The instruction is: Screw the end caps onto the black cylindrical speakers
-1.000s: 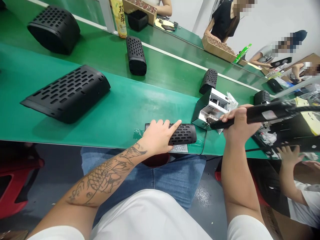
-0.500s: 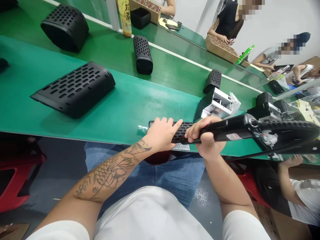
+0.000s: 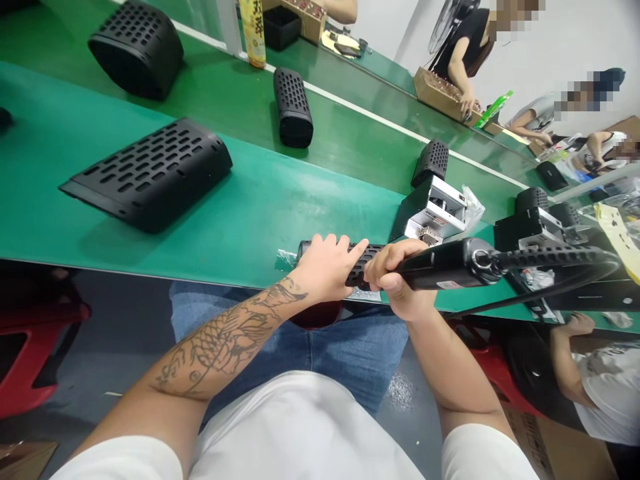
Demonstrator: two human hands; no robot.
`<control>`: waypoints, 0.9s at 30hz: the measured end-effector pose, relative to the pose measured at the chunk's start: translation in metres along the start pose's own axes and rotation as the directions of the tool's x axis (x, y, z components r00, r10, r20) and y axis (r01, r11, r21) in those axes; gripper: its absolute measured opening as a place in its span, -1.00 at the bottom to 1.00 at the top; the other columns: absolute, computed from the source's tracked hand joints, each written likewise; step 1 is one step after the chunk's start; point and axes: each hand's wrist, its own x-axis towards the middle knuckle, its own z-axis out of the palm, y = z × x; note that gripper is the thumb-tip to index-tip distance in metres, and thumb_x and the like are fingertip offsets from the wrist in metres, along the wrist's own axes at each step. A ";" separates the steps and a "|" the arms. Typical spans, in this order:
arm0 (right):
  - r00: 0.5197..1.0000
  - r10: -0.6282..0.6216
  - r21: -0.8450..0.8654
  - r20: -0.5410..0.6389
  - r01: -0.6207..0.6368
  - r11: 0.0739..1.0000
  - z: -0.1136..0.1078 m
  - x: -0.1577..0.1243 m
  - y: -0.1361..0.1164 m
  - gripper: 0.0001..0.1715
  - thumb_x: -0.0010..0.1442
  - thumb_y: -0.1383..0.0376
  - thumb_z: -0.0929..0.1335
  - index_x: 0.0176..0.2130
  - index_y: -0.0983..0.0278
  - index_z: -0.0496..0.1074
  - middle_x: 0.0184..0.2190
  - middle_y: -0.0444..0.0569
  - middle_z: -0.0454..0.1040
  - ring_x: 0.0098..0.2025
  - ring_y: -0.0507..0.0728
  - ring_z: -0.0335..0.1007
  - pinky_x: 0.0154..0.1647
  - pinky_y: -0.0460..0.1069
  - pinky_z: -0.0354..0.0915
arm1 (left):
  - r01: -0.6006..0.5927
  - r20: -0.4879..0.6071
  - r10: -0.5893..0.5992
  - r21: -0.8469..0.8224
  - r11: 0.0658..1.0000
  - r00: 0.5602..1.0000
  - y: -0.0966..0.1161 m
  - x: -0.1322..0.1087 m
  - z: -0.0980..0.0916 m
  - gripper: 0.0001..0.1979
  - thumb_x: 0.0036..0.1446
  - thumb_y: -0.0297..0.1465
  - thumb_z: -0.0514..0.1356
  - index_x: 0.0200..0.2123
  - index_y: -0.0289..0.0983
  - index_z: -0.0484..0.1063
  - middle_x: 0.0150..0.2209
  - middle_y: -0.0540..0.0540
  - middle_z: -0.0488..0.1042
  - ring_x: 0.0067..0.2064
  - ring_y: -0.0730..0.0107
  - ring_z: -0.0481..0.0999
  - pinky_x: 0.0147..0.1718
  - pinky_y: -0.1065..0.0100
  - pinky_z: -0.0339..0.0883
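My left hand (image 3: pixel 327 267) rests over a black perforated housing (image 3: pixel 359 272) at the table's front edge, gripping it with fingers spread across its slotted face. In my right hand (image 3: pixel 404 283) is a black electric screwdriver (image 3: pixel 447 263), held almost level with its nose pointing left at the housing. A cord runs from its back end to the right. The screwdriver's tip and its contact with the housing are hidden by my fingers. A strip of clear tape or film (image 3: pixel 287 259) shows at the housing's left end.
A larger perforated housing (image 3: pixel 155 173) lies to the left on the green table (image 3: pixel 260 220). More black housings (image 3: pixel 293 110) stand behind. A metal-and-black box unit (image 3: pixel 430 210) sits beyond my right hand. Co-workers sit across the table, and another person's hand (image 3: pixel 577 325) is at right.
The screwdriver's rear end has swung slightly left and toward me, with my right hand shifting a little left. My left hand stays on the housing. The view has moved slightly.
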 end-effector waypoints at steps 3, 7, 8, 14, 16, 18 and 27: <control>0.999 -0.006 0.023 0.047 0.005 1.000 -0.003 -0.001 0.003 -0.58 0.49 0.00 0.75 -0.19 0.06 0.60 -0.52 -0.31 0.54 -0.62 0.08 0.40 -0.41 0.08 0.56 | 0.012 -0.006 -0.012 -0.008 1.000 1.000 0.000 0.000 0.000 0.04 0.55 -0.06 0.47 0.90 -0.23 0.24 0.40 -0.52 0.69 0.32 -0.45 0.70 0.15 -0.11 0.40; 0.998 0.000 0.026 0.061 -0.001 1.000 -0.005 -0.003 0.007 -0.62 0.50 0.04 0.74 -0.18 0.06 0.61 -0.51 -0.30 0.56 -0.60 0.09 0.44 -0.39 0.09 0.56 | 0.021 0.000 -0.021 -0.008 1.000 1.000 0.001 0.000 0.000 0.05 0.54 -0.06 0.48 0.90 -0.22 0.24 0.41 -0.52 0.69 0.31 -0.45 0.70 0.16 -0.11 0.40; 0.998 0.013 0.022 0.065 -0.014 1.000 -0.005 -0.005 0.008 -0.60 0.49 0.03 0.74 -0.20 0.06 0.60 -0.51 -0.29 0.56 -0.59 0.10 0.45 -0.40 0.09 0.55 | 0.021 0.003 -0.021 -0.003 1.000 1.000 0.001 0.000 0.000 0.05 0.54 -0.05 0.48 0.90 -0.22 0.24 0.41 -0.52 0.69 0.31 -0.45 0.70 0.16 -0.11 0.40; 0.999 0.024 0.000 -0.027 -0.024 1.000 -0.016 0.003 -0.006 -0.42 0.40 -0.21 0.76 -0.21 0.08 0.60 -0.55 -0.29 0.51 -0.63 0.10 0.41 -0.51 0.08 0.53 | 0.023 0.009 -0.023 0.031 0.999 1.000 0.000 0.002 0.001 0.11 0.51 -0.02 0.50 0.92 -0.24 0.20 0.41 -0.53 0.70 0.32 -0.42 0.71 0.15 -0.09 0.41; 0.966 -0.080 -0.082 -0.245 0.062 0.995 -0.037 0.016 -0.013 -0.41 0.42 -0.27 0.74 -0.16 0.07 0.61 -0.57 -0.33 0.46 -0.66 0.09 0.36 -0.52 0.08 0.53 | 0.024 0.018 -0.024 0.047 0.999 1.000 -0.001 0.003 0.000 0.13 0.50 -0.02 0.50 0.92 -0.25 0.19 0.43 -0.55 0.69 0.32 -0.42 0.72 0.14 -0.09 0.42; 0.852 -0.219 -0.289 -0.476 0.083 0.954 -0.070 0.032 -0.013 -0.41 0.42 -0.28 0.74 -0.14 0.05 0.62 -0.55 -0.33 0.43 -0.63 0.11 0.40 -0.50 0.08 0.51 | 0.017 0.026 -0.019 0.055 0.998 0.999 -0.002 0.003 0.000 0.14 0.50 -0.03 0.49 0.92 -0.27 0.18 0.43 -0.56 0.69 0.31 -0.45 0.71 0.13 -0.11 0.43; 0.725 -0.370 -0.543 -0.581 -0.007 0.839 -0.183 0.046 0.045 -0.29 0.40 -0.40 0.69 -0.20 0.01 0.46 -0.54 -0.35 0.38 -0.59 0.12 0.34 -0.47 0.13 0.42 | 0.013 0.008 -0.013 0.018 1.000 1.000 -0.003 0.004 0.003 0.17 0.47 -0.01 0.54 0.93 -0.23 0.17 0.52 -0.55 0.64 0.39 -0.47 0.69 0.24 -0.13 0.48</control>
